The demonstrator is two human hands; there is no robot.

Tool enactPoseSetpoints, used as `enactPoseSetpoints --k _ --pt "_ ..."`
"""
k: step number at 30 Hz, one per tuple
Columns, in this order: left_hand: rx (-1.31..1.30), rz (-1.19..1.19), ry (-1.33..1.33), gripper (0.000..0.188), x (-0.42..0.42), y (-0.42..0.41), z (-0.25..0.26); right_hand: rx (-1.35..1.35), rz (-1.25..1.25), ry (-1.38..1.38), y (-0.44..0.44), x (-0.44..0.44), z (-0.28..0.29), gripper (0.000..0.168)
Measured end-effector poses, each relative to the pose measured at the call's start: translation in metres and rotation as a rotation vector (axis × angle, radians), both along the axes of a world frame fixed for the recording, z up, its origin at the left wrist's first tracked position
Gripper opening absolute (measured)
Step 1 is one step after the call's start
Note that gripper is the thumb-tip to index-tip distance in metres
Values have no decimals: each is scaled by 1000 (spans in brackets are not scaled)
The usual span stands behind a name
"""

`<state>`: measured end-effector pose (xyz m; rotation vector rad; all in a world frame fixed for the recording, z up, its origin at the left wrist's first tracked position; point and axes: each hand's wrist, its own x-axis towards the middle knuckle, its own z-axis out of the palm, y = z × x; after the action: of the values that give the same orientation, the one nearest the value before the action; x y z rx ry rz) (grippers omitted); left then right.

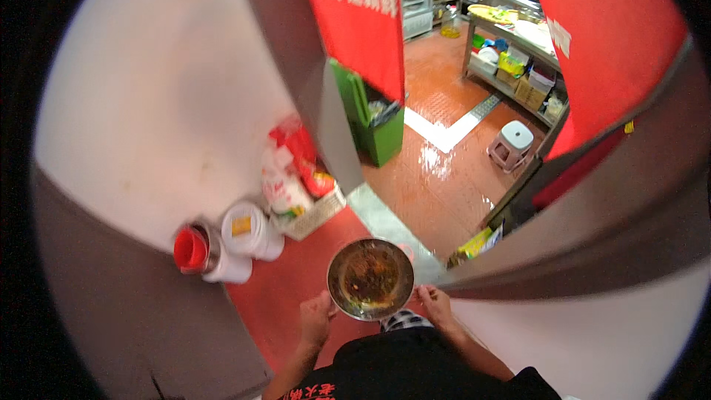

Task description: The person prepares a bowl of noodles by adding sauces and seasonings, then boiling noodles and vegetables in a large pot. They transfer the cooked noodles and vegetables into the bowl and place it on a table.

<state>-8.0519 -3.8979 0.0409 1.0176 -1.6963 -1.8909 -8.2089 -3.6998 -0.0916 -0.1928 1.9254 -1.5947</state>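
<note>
Between my two hands I carry a round metal pan (371, 279) in front of my body. Dark reddish-brown oily liquid or residue covers its bottom, with a few bits of green near the lower rim. My left hand (316, 314) grips the pan's left side, and my right hand (436, 303) grips the right side. The fingers hide most of whatever handles they close on. Below the pan, part of a checked trouser leg (407, 319) shows.
A doorway with red curtain panels (361, 22) (600, 39) lies ahead. Beyond it are a green bin (383, 136), a plastic stool (512, 144), a metal worktable (514, 91) and wet tiles (433, 178). White buckets (253, 230) and a basket of bags (316, 214) line the left wall.
</note>
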Motion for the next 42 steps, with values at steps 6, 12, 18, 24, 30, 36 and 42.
enactPoseSetpoints --k 6,12,18,24,30,36,42 --pt "86 -121 -95 36 -130 -101 3 -91 -363 69 -113 -135 -13 24" --pt "-547 -672 -144 37 -310 -194 -14 68 -702 235 -129 -295 -4 22" --pt "-12 -767 -144 35 -488 -252 -18 55 -1016 239 -132 -384 -11 23" --pt "147 -728 -180 36 -652 -305 6 -92 -1265 141 -164 -480 -24 19" --pt "38 -573 -93 38 -824 -355 -37 18 -1275 36 -190 -647 -73 14" --pt "60 -304 19 37 -1011 -383 -41 178 -887 277 -200 -934 -25 19" --pt "20 -45 100 38 -1158 -430 -25 -28 -503 281 -295 -1195 63 21"
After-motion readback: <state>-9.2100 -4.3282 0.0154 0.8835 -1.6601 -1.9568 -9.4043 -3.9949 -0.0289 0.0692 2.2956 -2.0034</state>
